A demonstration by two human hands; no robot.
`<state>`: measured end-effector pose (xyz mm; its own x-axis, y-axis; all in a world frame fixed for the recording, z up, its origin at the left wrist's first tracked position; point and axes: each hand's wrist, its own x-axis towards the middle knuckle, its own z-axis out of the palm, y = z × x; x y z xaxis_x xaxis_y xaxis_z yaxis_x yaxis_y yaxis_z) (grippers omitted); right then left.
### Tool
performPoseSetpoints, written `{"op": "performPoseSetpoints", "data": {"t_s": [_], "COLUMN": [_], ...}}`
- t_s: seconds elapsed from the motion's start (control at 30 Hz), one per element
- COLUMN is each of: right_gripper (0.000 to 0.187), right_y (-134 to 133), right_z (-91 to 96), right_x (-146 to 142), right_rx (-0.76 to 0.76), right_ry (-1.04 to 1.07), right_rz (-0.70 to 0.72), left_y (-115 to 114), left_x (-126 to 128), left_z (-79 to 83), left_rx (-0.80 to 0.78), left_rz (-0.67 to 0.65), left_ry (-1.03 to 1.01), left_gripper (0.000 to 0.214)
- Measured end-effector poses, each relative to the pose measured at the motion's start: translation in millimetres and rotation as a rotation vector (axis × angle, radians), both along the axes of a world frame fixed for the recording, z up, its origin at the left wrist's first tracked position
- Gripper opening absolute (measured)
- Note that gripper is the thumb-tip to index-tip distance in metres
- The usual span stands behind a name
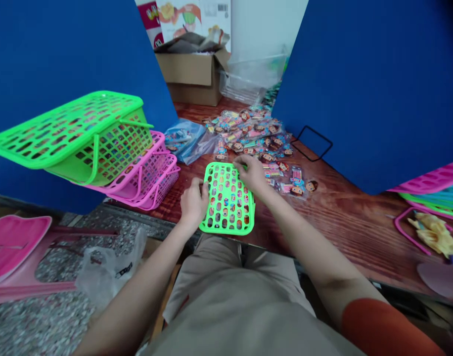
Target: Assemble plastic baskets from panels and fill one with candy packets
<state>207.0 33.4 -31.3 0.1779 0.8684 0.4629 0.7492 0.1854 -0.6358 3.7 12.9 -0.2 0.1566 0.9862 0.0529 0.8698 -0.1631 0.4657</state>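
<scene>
A small green basket (229, 205) with a perforated lid stands at the near edge of the wooden table (338, 217), and colourful items show through its holes. My left hand (194, 200) grips its left side with curled fingers. On the far right corner of the lid my right hand (251, 173) rests, its fingers bent over the edge. Just beyond the basket lies a spread of colourful packets with cartoon faces (254, 136).
A stack of green and pink baskets (100, 143) leans at the left. A blue-tinted plastic bag (184, 138), a cardboard box (193, 74) and a clear bin (249, 79) sit behind. Pink lids (434, 180) lie at right; a pink stool (15, 247) and a plastic bag (108, 269) are on the floor.
</scene>
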Motion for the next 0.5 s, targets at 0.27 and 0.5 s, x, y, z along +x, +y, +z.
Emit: {"op": "performPoseSetpoints", "data": {"t_s": [0.27,0.5], "right_gripper": [0.027,0.040], "right_y": [2,1], "right_z": [-8.5,-4.0], "right_x": [1,1], "right_rx": [-0.181,-0.281], "right_ry": [0.067,-0.031], "right_rz": [-0.128,-0.199], "left_y": [6,19], "left_x": [-2,-7], "left_z": [-4.9,-19.8], "left_rx": [-0.036,-0.141], "left_rz": [-0.025,-0.027], "left_ry": [-0.144,-0.523], "left_gripper": [0.016,0.017]}}
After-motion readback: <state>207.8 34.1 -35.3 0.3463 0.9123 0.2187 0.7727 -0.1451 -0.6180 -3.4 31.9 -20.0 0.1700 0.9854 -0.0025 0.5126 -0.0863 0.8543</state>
